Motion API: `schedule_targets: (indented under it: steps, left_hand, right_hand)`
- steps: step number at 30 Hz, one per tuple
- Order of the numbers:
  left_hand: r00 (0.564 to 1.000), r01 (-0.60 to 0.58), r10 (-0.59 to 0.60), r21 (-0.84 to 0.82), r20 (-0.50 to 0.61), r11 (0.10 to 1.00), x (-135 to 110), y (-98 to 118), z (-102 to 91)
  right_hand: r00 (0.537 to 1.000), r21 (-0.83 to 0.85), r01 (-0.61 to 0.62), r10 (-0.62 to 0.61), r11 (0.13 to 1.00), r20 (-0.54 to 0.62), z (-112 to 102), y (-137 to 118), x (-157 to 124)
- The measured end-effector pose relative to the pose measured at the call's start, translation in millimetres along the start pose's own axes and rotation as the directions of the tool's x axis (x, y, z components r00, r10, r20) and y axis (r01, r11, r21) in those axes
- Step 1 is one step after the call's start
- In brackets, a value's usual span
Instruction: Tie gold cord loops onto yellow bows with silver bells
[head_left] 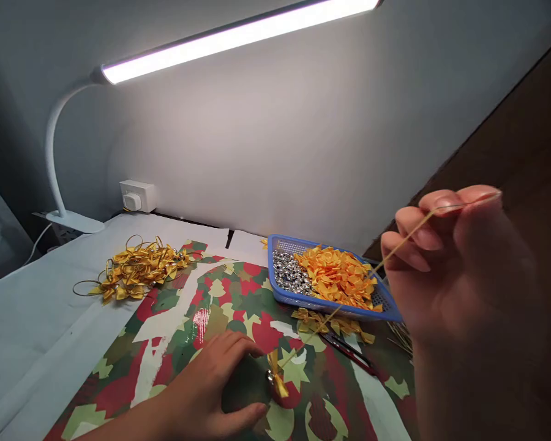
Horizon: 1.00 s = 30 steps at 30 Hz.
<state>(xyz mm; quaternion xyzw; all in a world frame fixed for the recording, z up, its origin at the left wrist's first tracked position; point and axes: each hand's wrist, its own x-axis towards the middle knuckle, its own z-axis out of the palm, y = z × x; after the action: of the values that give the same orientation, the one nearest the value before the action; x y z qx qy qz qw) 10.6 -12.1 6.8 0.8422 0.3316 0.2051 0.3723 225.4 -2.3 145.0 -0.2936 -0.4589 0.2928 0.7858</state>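
My right hand (pixel 459 269), raised at the right, pinches a thin gold cord (pixel 401 243) between thumb and forefinger. Taut, the cord slants down to a small gold ribbon bow (pixel 279 383) with a silver bell (pixel 269 376) at its lower end, just above or on the patterned sheet. My left hand (pixel 215 380) is low over the sheet, thumb and forefinger apart, with the bow just beyond their tips. No contact between the left fingers and the bow can be made out.
A blue basket (pixel 335 309) holds silver bells (pixel 291 272) and yellow-orange ribbon bows (pixel 337 275). In front lie loose gold bows (pixel 310 321) and dark-handled scissors (pixel 349 354). Finished-looking looped bows (pixel 140 269) are heaped at left. A lamp (pixel 239 40) hangs above the patterned sheet (pixel 245 306).
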Motion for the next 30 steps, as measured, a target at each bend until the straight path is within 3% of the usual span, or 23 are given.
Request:
schedule_targets:
  steps: [9, 14, 21, 26, 30]
  left_hand:
    - [0.998, 0.051, -0.05, -0.03, 0.035, 0.998, -4.8, -7.4, 5.4]
    - [0.998, 0.04, -0.036, -0.078, 0.051, 0.996, -2.8, -8.8, 9.6]
    - [0.998, -0.039, 0.049, -0.214, 0.039, 0.976, 1.9, -6.2, 12.7]
    - [0.991, 0.125, -0.098, -0.394, 0.088, 0.911, 8.3, -1.2, 9.5]
    - [0.963, 0.268, -0.231, -0.574, 0.138, 0.774, 9.5, -1.9, 11.0]
  right_hand:
    - [0.998, -0.047, 0.053, -0.052, 0.998, 0.019, 4.0, -8.6, -8.0]
    - [0.997, -0.172, 0.032, -0.02, 0.985, 0.068, 6.6, -14.0, -8.3]
    - [0.998, -0.026, -0.055, 0.056, 0.998, 0.023, 13.0, -16.9, -12.9]
    - [0.989, 0.253, -0.109, 0.13, 0.961, -0.07, 19.4, -19.4, -11.8]
    - [0.984, 0.283, -0.095, 0.133, 0.954, -0.119, 20.8, -20.2, -8.4]
